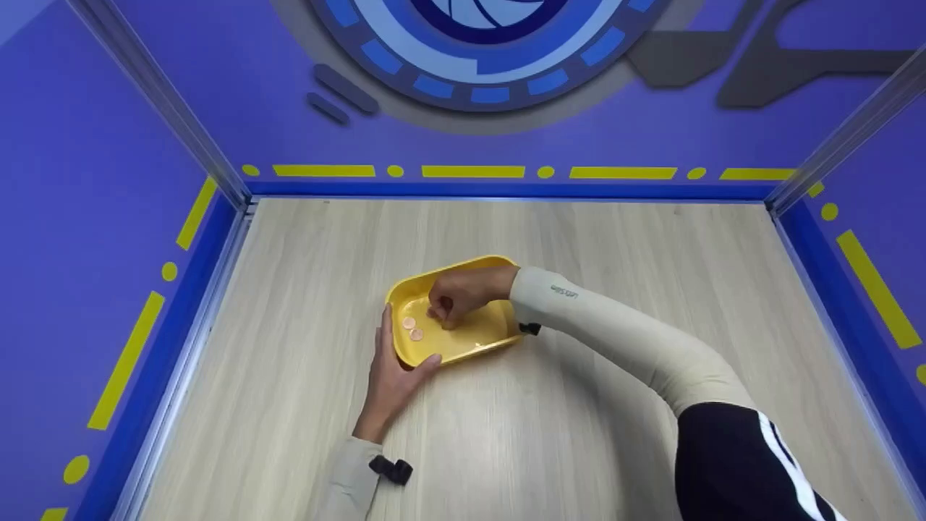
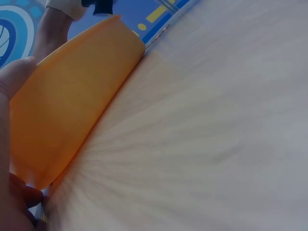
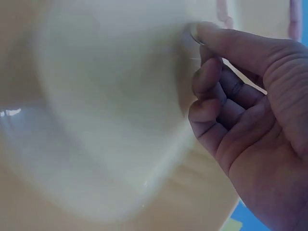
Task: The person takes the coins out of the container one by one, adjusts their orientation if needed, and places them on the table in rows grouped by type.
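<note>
A yellow plastic bin (image 1: 405,356) sits slightly turned on the table, with two copper-coloured coins (image 1: 413,329) lying near its left end. My left hand (image 1: 394,380) holds the near left corner, thumb along the near rim and fingers along the left wall. In the left wrist view the bin's outer wall (image 2: 72,91) leans beside the thumb. My right hand (image 1: 463,295) reaches down inside the bin, left of its middle. Its thumb and forefinger pinch a coin (image 3: 195,37), of which only a thin edge shows; the other fingers are curled.
The wooden table (image 1: 506,449) stretches around the bin. Blue panels with yellow marks (image 1: 474,171) enclose it at the back and both sides. Dark straps (image 1: 391,470) are on the wrists. My right forearm passes over the bin's right end.
</note>
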Demonstrator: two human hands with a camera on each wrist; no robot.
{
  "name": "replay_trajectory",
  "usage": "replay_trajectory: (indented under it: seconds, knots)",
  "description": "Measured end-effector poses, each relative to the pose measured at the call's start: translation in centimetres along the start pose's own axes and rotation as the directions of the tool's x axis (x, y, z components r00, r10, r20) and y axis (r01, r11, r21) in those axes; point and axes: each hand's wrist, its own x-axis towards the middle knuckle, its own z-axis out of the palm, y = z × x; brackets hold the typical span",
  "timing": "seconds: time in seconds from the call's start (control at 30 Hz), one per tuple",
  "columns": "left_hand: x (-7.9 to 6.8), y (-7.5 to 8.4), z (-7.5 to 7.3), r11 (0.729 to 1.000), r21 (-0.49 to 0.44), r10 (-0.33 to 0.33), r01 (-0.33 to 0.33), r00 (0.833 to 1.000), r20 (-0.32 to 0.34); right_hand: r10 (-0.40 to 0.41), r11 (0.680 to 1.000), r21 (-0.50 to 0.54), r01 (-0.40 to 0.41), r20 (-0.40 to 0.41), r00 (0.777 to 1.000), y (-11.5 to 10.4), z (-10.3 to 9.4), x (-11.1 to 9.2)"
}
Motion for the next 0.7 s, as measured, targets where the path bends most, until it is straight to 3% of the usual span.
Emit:
replay_trajectory:
  seconds: [0.2,0.43,0.7]
  knots:
    - [0.1,0.0,0.1,1.0,0.003,-0.006,0.006,1.0,-0.002,0.032,0.989,0.146,-0.009,-0.157,0.987,0.0,-0.9,-2.6]
    - [0.0,-0.2,0.1,1.0,-0.019,0.014,-0.014,1.0,-0.009,0.049,0.959,0.281,0.045,-0.32,0.946,0.3,-0.7,-6.1]
    - [0.0,0.0,0.0,0.999,-0.035,0.017,-0.017,1.0,-0.003,0.099,0.912,0.401,0.091,-0.429,0.898,1.4,0.3,-10.3]
